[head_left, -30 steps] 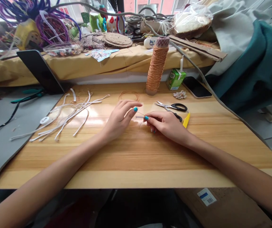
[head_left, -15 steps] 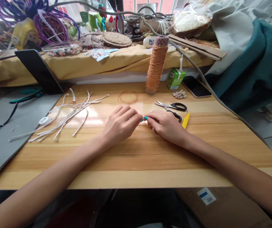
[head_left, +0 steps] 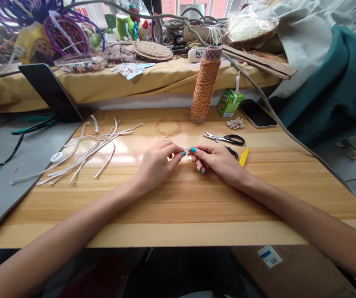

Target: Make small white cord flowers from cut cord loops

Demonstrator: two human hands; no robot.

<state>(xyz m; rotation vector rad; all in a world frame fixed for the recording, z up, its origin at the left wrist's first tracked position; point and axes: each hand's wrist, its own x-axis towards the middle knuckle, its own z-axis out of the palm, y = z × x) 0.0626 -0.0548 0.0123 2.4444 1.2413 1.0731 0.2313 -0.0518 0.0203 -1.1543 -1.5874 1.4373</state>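
1. Nearest the camera, both forearms reach in over the wooden counter (head_left: 178, 207) and the hands meet at its middle. The left hand (head_left: 157, 163) has its fingers (head_left: 178, 154) drawn together, pinching one end of a short pale strip (head_left: 185, 148). The right hand (head_left: 217, 159) pinches the other end, fingertips closed on it, so the strip sits between the two hands just above the counter.

2. The step in hand looks like fine work on that strip, perhaps winding or fixing thin cord to it. A faint thread may hang below it, too fine to be sure. The next move would call for a steady two-handed pinch and small finger turns, with no slack let go.

3. Just beyond the right hand lie scissors (head_left: 226, 138) and a yellow tool (head_left: 244, 157), the latter partly hidden by the hand.

4. Farther out are a coil of thin cord (head_left: 168, 127), a tall cone of orange cord (head_left: 205, 85), a green drink carton (head_left: 230, 102) and a phone (head_left: 257, 114). Loose white strips (head_left: 87, 149) are spread to the left.

5. A second ago the left hand was open, fingers spread and apart from the right. Half a second ago it had closed in. Now both hands sit slightly higher on the counter, pinched tip to tip on the strip.
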